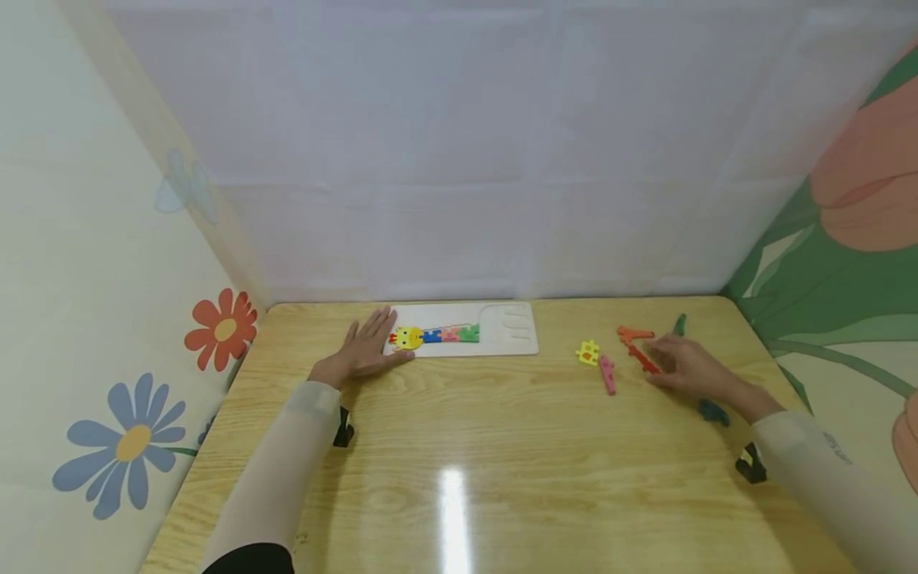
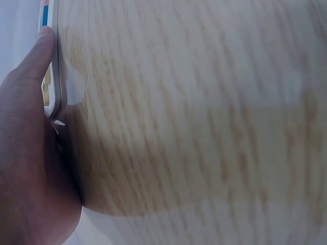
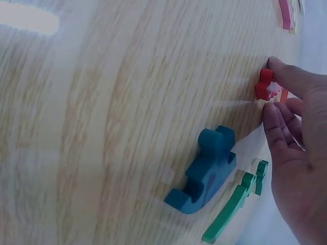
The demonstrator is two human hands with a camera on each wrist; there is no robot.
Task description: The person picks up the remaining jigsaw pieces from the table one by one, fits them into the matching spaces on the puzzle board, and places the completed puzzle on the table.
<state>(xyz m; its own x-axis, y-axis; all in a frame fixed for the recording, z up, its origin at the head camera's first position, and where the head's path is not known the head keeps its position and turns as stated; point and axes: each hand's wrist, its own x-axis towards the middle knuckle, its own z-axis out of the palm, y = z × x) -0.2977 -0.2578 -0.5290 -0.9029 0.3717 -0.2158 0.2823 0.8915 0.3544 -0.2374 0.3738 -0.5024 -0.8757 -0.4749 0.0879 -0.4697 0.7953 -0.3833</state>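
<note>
A white puzzle board (image 1: pixel 505 339) lies at the table's back, holding a yellow giraffe head (image 1: pixel 407 338) and blue, pink and green pieces (image 1: pixel 469 333). Over its left end my left hand (image 1: pixel 364 347) rests flat, fingers spread, thumb (image 2: pixel 41 53) along the near edge. My right hand (image 1: pixel 688 367) is at a red piece (image 1: pixel 643 359), thumb and fingertips on either side of it; in the right wrist view the red piece (image 3: pixel 264 86) stands between thumb and fingers of the hand (image 3: pixel 301 122). Whether they press on it, I cannot tell.
An orange piece (image 1: pixel 635 334) touches or nears the red one. Yellow (image 1: pixel 588 352) and pink (image 1: pixel 607 375) pieces lie left of my right hand, a green piece (image 1: pixel 680 324) behind it, a dark teal piece (image 1: pixel 713 411) nearer me. A white cloth wall (image 1: pixel 459 159) stands behind.
</note>
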